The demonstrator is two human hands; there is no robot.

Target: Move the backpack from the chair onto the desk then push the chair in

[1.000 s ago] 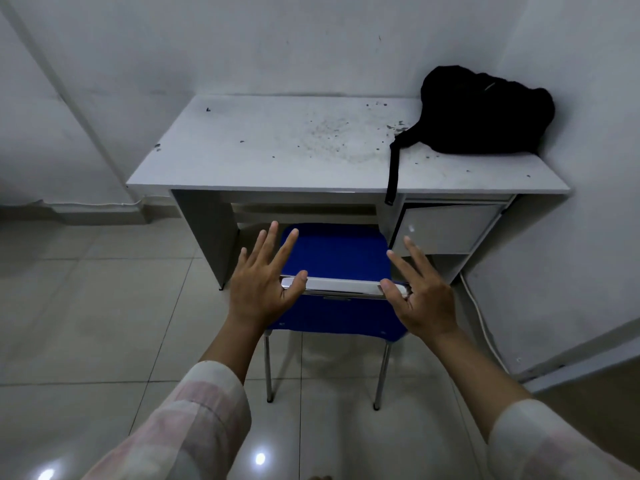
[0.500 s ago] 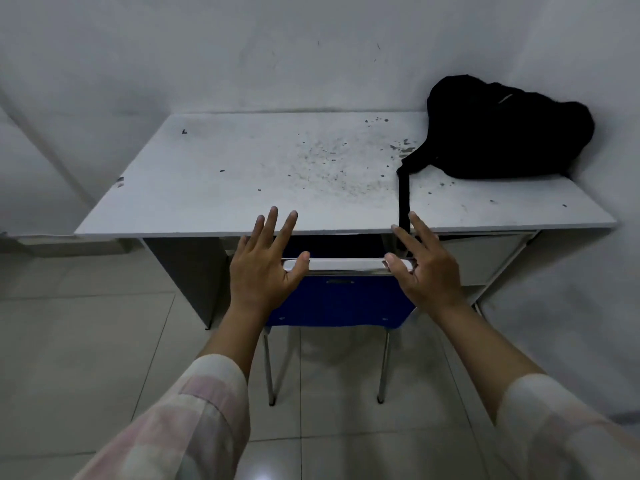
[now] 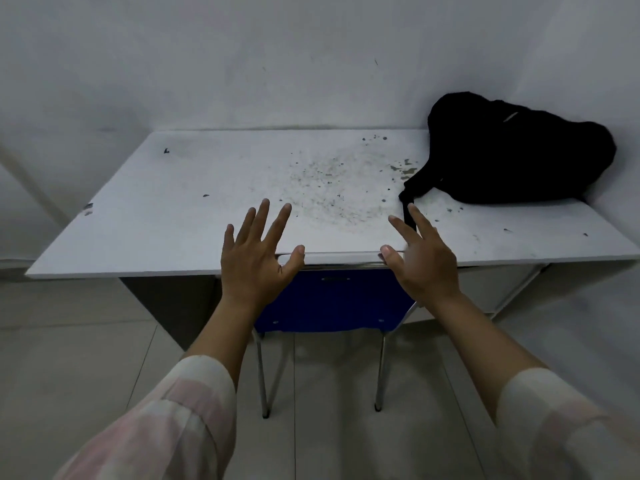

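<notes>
A black backpack (image 3: 519,154) lies on the right back corner of the white desk (image 3: 194,202), one strap trailing toward the front edge. The blue chair (image 3: 332,299) stands under the desk, its backrest top against the desk's front edge; the seat is hidden. My left hand (image 3: 256,258) rests on the left end of the backrest top, fingers spread, thumb on the rail. My right hand (image 3: 419,258) presses the right end the same way, fingers apart.
White walls close in behind and to the right of the desk. A drawer unit (image 3: 498,289) sits under the desk's right side. The chair's metal legs (image 3: 379,375) stand on pale floor tiles (image 3: 86,358).
The chair has slid forward under the desk with both hands on its backrest. The seat is now out of sight, and I have come closer to the desk.
</notes>
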